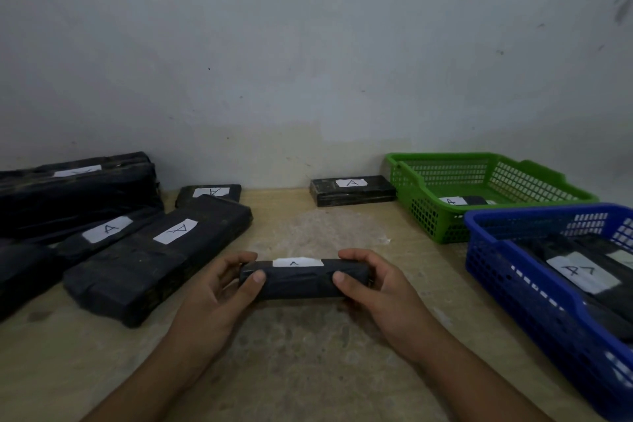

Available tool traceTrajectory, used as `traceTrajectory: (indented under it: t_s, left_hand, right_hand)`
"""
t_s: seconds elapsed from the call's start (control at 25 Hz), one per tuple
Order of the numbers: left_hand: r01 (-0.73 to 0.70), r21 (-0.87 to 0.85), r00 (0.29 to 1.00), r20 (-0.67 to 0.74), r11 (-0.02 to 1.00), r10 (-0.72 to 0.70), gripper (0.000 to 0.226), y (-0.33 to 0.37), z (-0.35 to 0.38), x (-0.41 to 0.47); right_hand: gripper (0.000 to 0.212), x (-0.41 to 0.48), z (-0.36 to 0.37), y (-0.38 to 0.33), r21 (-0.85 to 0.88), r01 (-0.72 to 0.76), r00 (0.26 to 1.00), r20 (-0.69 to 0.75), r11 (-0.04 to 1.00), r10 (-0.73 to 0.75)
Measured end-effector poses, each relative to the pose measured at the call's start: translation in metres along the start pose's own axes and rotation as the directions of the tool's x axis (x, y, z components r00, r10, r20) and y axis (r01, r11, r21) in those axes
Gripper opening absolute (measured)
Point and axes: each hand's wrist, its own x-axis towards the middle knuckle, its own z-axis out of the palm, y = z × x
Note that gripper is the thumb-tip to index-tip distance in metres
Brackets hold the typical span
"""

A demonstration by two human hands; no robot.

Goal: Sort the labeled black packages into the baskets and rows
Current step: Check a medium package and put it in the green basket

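Observation:
A small black package [303, 279] with a white label on top is held just above the table's middle. My left hand [219, 288] grips its left end and my right hand [373, 288] grips its right end, thumbs on the near face. Several larger black packages [154, 257] labeled A lie in a pile on the left. One black package [352, 190] labeled A lies by the wall, beside the green basket [428, 219], which holds a labeled package. The blue basket [513, 288] on the right holds labeled black packages.
The wooden table [308, 370] runs up to a pale wall at the back. The two baskets stand side by side along the right edge, the blue one nearer to me.

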Motion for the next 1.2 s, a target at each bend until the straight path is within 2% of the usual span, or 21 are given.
traceTrajectory:
  t_s: [0.12,0.2,0.32,0.44,0.6,0.72,0.76,0.88,1.08,1.2]
  left_hand:
    - [0.055,-0.060,0.995,0.083,0.997,-0.050,0.042,-0.003,-0.003,-0.001]
    - [0.075,-0.055,0.992,0.102,0.996,-0.069,0.040,-0.003,-0.004,-0.001]
    - [0.045,0.047,0.998,0.038,0.998,-0.047,0.030,-0.002,-0.002,0.000]
    - [0.018,0.103,1.000,0.017,0.994,-0.020,0.026,-0.001,0.001,-0.001]
    - [-0.058,0.308,0.991,0.136,0.950,0.016,0.022,0.000,0.002,-0.008]
    - [-0.118,0.411,0.977,0.212,0.904,0.031,0.029,0.008,0.004,-0.014]
    - [-0.136,0.427,0.974,0.221,0.894,0.042,0.031,0.012,0.005,-0.016]
    - [-0.157,0.420,0.976,0.204,0.894,0.076,0.030,0.021,0.009,-0.018]
    - [-0.119,0.468,0.985,0.165,0.876,0.046,0.037,0.014,0.013,-0.015]
    - [-0.103,0.441,0.995,0.055,0.892,0.088,0.042,0.015,0.026,-0.021]
  right_hand:
    - [0.025,0.003,-0.001,0.000,-0.023,0.005,0.999,-0.041,1.000,-0.005]
    - [0.022,0.004,-0.001,0.001,0.008,-0.014,0.999,-0.041,1.000,0.014]
    - [0.018,0.003,0.000,0.002,0.047,-0.044,0.999,0.008,0.998,0.044]
    - [0.025,0.001,0.000,0.002,0.013,-0.036,0.999,0.022,0.999,0.036]
    - [0.029,0.000,-0.001,-0.002,0.017,-0.014,0.999,-0.048,1.000,0.014]
    - [0.023,-0.002,0.003,-0.005,0.040,0.010,0.998,-0.055,0.999,-0.008]
    - [0.027,-0.003,0.005,-0.005,0.035,0.017,0.999,-0.045,0.999,-0.016]
    - [0.039,-0.007,0.008,-0.008,0.032,0.010,1.000,0.009,0.999,-0.010]
    - [0.035,-0.012,0.003,-0.013,0.035,0.015,1.000,0.019,0.999,-0.015]
    - [0.029,-0.017,0.003,-0.014,0.084,-0.035,0.999,-0.012,0.996,0.036]
